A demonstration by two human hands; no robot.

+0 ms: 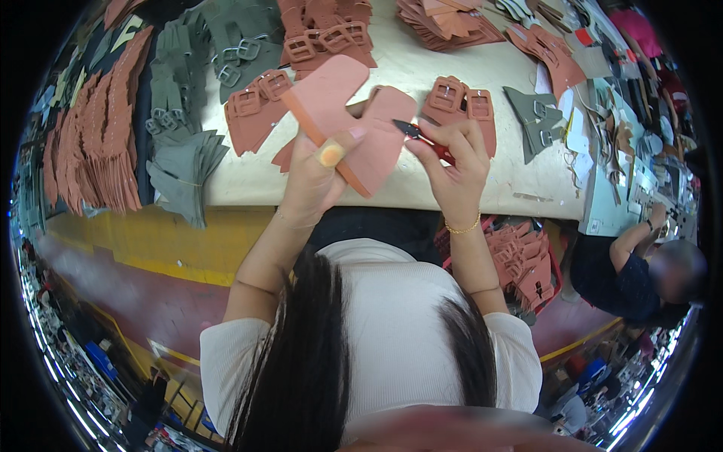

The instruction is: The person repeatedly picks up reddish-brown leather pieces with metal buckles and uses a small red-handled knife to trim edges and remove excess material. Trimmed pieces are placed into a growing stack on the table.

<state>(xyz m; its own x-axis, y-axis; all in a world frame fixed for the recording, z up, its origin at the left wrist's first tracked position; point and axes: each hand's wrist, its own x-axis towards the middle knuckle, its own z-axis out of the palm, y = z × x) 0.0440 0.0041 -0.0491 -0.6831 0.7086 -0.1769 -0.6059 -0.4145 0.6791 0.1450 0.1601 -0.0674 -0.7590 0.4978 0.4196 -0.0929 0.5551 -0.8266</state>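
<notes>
Pinched in the left hand (320,167), a notched pink leather-like panel (382,134) tilts above the cream table (527,177), seemingly steadied for red-handled, dark-bladed snips (409,129) the right hand (461,156) clasps; blade contact is unclear

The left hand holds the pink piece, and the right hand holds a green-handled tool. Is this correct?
Not entirely: the head view shows the tool in the right hand has a red handle, not green. The left hand does hold the pink piece.
</notes>
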